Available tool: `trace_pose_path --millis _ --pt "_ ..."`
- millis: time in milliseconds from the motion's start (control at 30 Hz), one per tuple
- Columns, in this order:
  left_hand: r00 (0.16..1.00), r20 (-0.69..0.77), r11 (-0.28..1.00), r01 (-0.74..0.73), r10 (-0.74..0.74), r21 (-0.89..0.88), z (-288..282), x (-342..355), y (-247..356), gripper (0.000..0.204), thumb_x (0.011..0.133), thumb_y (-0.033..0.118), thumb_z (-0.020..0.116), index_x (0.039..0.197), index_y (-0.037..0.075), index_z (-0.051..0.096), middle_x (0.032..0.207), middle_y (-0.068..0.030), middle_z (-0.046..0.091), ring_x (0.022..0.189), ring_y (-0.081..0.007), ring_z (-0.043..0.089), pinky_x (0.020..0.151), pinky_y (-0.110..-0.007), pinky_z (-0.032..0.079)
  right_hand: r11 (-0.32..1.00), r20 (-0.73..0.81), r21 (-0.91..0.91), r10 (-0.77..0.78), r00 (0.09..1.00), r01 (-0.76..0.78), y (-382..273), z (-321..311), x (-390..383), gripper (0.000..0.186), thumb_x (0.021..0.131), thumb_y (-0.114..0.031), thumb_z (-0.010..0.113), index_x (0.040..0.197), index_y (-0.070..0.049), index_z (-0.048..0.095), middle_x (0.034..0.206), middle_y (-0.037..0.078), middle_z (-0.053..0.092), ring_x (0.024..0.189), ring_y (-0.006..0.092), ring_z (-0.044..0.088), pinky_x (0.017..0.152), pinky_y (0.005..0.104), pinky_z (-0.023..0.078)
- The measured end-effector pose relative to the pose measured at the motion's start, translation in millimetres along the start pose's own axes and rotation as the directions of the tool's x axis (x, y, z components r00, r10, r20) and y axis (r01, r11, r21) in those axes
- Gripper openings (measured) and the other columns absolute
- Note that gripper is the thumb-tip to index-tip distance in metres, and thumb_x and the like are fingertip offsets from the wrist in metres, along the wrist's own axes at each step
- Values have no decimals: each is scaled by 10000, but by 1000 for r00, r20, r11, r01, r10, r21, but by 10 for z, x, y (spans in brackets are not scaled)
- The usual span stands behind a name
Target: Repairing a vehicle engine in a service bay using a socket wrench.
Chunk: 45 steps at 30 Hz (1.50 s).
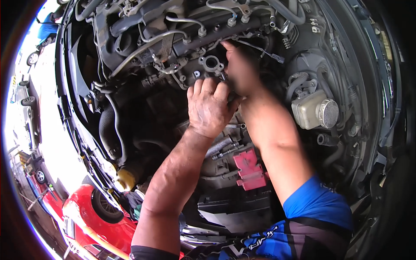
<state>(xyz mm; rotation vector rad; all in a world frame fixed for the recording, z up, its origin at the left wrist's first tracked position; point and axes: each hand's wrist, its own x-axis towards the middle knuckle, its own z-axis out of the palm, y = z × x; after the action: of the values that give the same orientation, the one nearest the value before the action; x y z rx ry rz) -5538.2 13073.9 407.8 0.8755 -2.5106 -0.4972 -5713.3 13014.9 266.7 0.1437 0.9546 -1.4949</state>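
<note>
One grimy engine bay [372,108] fills the view, a red car [104,216] beyond its left edge. Dark space opens beside a ribbed hose [108,128]. The curled left hand [209,106] and blurred right hand [243,71] crowd an oval metal flange [212,69]; whether either grasps anything, I cannot tell. A cloudy plastic reservoir [304,110] sits rightward.

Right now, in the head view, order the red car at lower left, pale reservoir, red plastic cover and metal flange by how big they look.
1. Red car, partly hidden
2. Pale reservoir and red plastic cover: too close to rank
3. Metal flange
</note>
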Motion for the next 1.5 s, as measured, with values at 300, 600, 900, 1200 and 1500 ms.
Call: trace_pose_path --millis 300,600,900,1200,1500 --pt "1000 7 999 23 -23 -24 -75 52 -40 476 722 467 790 950 90 612 931 -115 598 921 -336 589 784 -456 487 262 389 -893 40 920 366 -71 -504 -937 375 732 -106 685 1099 -33 666 1118 173 673 1098 307 624 963 386 485" --pt "767 560 949 284 -312 140 -618 -1084 -303 391 772 252 756 1059 39 598 999 -186 623 958 -387 633 813 -464 527 -275 148 -957 -195 970 91 25 -339 -1118 416 835 -320 706 1166 -75 650 1128 161 684 1086 312 643 945 389 502" --pt "572 749 918 15 -333 397 -185 -2058 -520 254 864 168 562 1097 70 590 1047 -152 643 981 -310 652 760 -427 554 820 -196 -568 -54 979 -68 56 -483 -1079 265 872 -65 647 1137 -71 638 1084 77 659 1037 212 633 882 391 534" --pt "544 774 913 393 -323 104 -1189 -1269 -293 523 768 180 715 1242 19 564 1168 -216 613 1075 -395 611 932 -446 500 197 9 -978 -265 964 64 169 -426 -1055 399 865 -168 609 1231 -12 589 1159 165 672 1073 254 649 948 351 496" --pt "816 574 998 66 -67 22 -1802 224 37 516 737 62 685 1236 -15 577 1073 -227 643 968 -413 638 827 -455 515 -183 160 -977 -264 951 113 189 -480 -979 418 902 -269 567 1286 -104 575 1301 142 604 1200 310 576 1018 398 453"
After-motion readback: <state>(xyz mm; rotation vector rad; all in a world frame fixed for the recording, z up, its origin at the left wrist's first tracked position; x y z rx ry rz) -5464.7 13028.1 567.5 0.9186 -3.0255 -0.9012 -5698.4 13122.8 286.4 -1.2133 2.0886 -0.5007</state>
